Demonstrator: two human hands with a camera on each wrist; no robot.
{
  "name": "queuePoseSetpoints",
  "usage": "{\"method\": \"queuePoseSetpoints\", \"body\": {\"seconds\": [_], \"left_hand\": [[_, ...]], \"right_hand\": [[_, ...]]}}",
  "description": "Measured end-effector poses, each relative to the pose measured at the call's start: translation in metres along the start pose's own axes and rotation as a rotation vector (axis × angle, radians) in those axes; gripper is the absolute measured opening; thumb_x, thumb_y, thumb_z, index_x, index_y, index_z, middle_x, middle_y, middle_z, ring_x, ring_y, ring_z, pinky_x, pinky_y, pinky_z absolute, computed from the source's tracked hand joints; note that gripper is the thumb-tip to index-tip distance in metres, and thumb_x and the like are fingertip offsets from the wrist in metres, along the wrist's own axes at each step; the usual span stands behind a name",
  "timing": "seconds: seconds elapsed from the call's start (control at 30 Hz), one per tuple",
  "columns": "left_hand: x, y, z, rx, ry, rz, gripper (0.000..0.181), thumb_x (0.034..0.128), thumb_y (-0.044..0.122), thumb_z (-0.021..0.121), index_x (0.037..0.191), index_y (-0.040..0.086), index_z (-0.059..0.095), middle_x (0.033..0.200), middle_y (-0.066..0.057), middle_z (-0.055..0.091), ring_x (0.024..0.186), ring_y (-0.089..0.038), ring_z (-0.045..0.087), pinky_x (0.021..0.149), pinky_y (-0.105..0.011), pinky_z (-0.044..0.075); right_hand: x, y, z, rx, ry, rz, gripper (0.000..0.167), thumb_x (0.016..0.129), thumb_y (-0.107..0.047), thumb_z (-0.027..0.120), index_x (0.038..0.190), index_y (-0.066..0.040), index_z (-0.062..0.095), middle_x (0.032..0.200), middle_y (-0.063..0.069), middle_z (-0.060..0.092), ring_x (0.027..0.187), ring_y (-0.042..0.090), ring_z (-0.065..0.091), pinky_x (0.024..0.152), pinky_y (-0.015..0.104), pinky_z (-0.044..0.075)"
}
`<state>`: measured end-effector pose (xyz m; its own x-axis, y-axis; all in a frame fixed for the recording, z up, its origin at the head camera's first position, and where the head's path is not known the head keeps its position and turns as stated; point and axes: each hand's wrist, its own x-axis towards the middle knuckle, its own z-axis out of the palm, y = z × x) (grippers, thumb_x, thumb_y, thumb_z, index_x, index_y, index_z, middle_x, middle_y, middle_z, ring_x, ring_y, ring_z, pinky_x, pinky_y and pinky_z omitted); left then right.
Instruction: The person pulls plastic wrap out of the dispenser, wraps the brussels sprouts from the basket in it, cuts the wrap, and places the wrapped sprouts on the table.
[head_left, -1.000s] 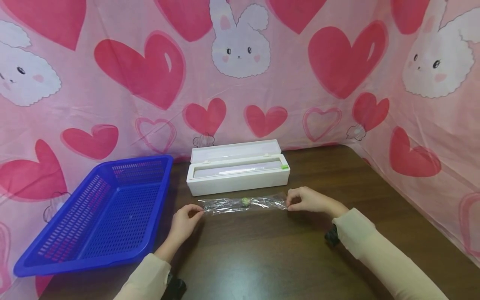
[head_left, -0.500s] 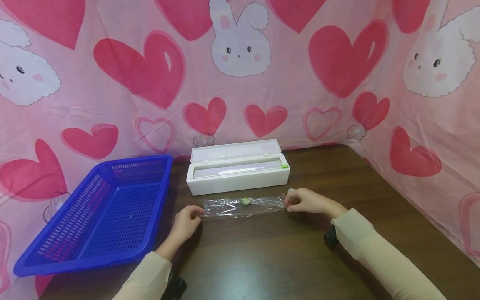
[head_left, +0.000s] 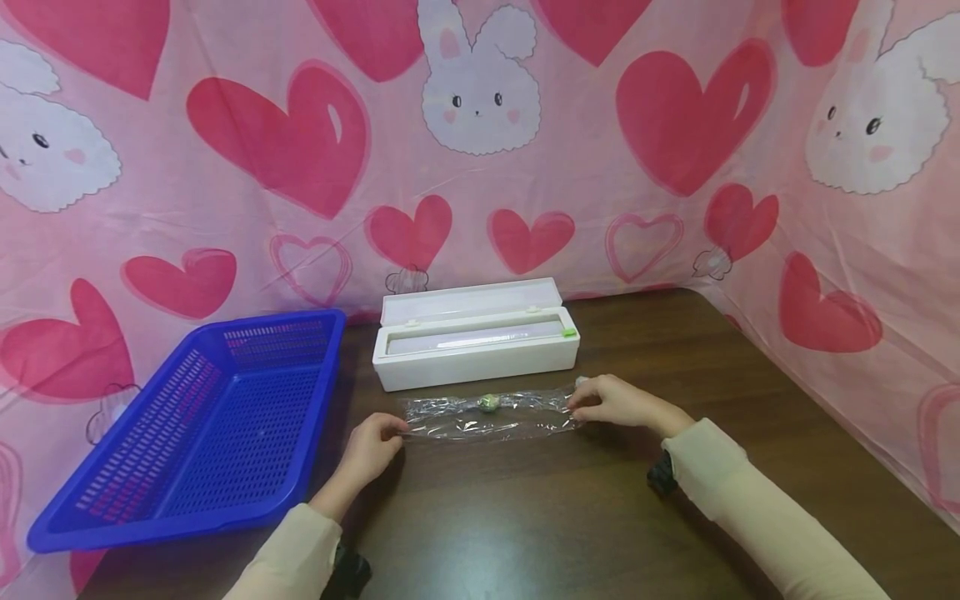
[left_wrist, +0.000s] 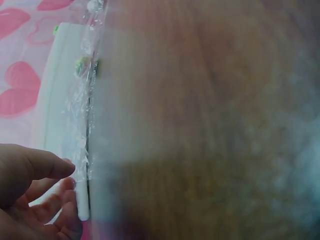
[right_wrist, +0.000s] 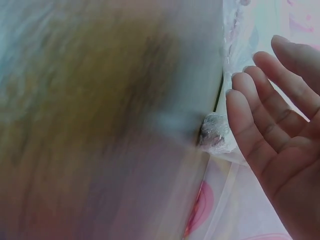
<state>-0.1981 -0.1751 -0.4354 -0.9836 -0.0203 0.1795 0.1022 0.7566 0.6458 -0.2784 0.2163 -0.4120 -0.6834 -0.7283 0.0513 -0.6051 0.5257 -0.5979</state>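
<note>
A strip of clear cling film (head_left: 450, 427) stretches between my hands above the dark wooden table. Near its middle lies a small round green thing (head_left: 489, 403), which looks wrapped in film; its kind I cannot tell. My left hand (head_left: 371, 447) pinches the film's left end, with thumb and fingertips close together in the left wrist view. At the right end, my right hand (head_left: 617, 403) holds the film's edge between curled fingers and thumb in the head view. A film-covered dark lump (right_wrist: 215, 132) shows beside the right fingers (right_wrist: 242, 107) in the right wrist view.
Just behind the film stands a long white dispenser box (head_left: 480, 362), its lid (head_left: 472, 302) raised and a green piece (head_left: 569, 333) at its right end. A blue perforated basket (head_left: 183, 523) stands on the left. Pink heart-print cloth (head_left: 585, 167) hangs behind the table.
The film's front edge has spread towards me, making the strip wider. The green thing has shifted slightly left. Both hands stay nearly in place, with small finger movements.
</note>
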Motion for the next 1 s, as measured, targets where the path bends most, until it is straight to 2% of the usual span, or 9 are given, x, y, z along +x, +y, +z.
{"method": "queuePoseSetpoints", "body": {"seconds": [0.23, 0.33, 0.5, 0.67, 0.77, 0.9, 1.0], "left_hand": [[0.001, 0.004, -0.001, 0.027, 0.044, 0.037, 0.014, 0.0712, -0.004, 0.063, 0.079, 0.007, 0.067, 0.075, -0.003, 0.047, 0.071, -0.019, 0.044, 0.064, -0.034, 0.037], [0.005, 0.011, 0.000, 0.011, 0.065, 0.062, 0.013, 0.0716, -0.003, 0.062, 0.081, 0.006, 0.066, 0.074, -0.002, 0.046, 0.069, -0.018, 0.043, 0.063, -0.033, 0.036], [0.012, 0.027, 0.006, -0.057, 0.060, 0.106, 0.013, 0.0732, -0.003, 0.061, 0.082, 0.005, 0.065, 0.074, 0.000, 0.049, 0.066, -0.015, 0.046, 0.061, -0.031, 0.039], [0.018, 0.040, 0.016, -0.098, 0.037, 0.152, 0.010, 0.0769, 0.001, 0.066, 0.085, 0.006, 0.065, 0.076, 0.001, 0.055, 0.065, -0.014, 0.049, 0.059, -0.030, 0.041], [0.022, 0.048, 0.023, -0.091, 0.028, 0.208, 0.008, 0.0783, 0.004, 0.068, 0.085, 0.006, 0.066, 0.081, -0.001, 0.058, 0.072, -0.019, 0.054, 0.064, -0.034, 0.044], [0.028, 0.056, 0.032, -0.086, 0.009, 0.277, 0.005, 0.0789, 0.005, 0.070, 0.083, 0.007, 0.067, 0.089, -0.005, 0.062, 0.089, -0.026, 0.058, 0.078, -0.041, 0.045], [0.033, 0.059, 0.039, -0.081, -0.009, 0.314, 0.006, 0.0789, 0.005, 0.070, 0.081, 0.009, 0.065, 0.096, -0.009, 0.064, 0.098, -0.028, 0.058, 0.085, -0.043, 0.044]], "right_hand": [[0.003, -0.004, -0.001, 0.060, 0.089, 0.010, 0.021, 0.087, -0.016, 0.064, 0.101, -0.001, 0.067, 0.094, 0.003, 0.065, 0.078, 0.013, 0.055, 0.071, 0.030, 0.048], [0.007, -0.008, 0.000, 0.092, 0.125, 0.037, 0.019, 0.088, -0.014, 0.063, 0.101, 0.000, 0.067, 0.095, 0.006, 0.066, 0.077, 0.014, 0.055, 0.067, 0.030, 0.048], [0.015, -0.018, 0.001, 0.144, 0.163, 0.069, 0.020, 0.088, -0.014, 0.062, 0.102, 0.001, 0.066, 0.093, 0.006, 0.065, 0.071, 0.016, 0.057, 0.062, 0.030, 0.049], [0.029, -0.025, 0.006, 0.124, 0.222, 0.030, 0.021, 0.088, -0.015, 0.063, 0.101, 0.001, 0.067, 0.096, 0.006, 0.066, 0.085, 0.017, 0.059, 0.074, 0.034, 0.048], [0.038, -0.030, 0.012, 0.126, 0.238, 0.014, 0.019, 0.088, -0.013, 0.062, 0.100, 0.001, 0.067, 0.099, 0.006, 0.066, 0.093, 0.020, 0.058, 0.081, 0.038, 0.046], [0.051, -0.037, 0.022, 0.143, 0.246, -0.011, 0.018, 0.087, -0.009, 0.063, 0.100, 0.002, 0.067, 0.098, 0.006, 0.066, 0.096, 0.022, 0.058, 0.083, 0.039, 0.045], [0.062, -0.041, 0.029, 0.134, 0.246, -0.067, 0.016, 0.086, -0.007, 0.064, 0.098, 0.002, 0.068, 0.096, 0.006, 0.066, 0.095, 0.023, 0.058, 0.083, 0.038, 0.045]]}}
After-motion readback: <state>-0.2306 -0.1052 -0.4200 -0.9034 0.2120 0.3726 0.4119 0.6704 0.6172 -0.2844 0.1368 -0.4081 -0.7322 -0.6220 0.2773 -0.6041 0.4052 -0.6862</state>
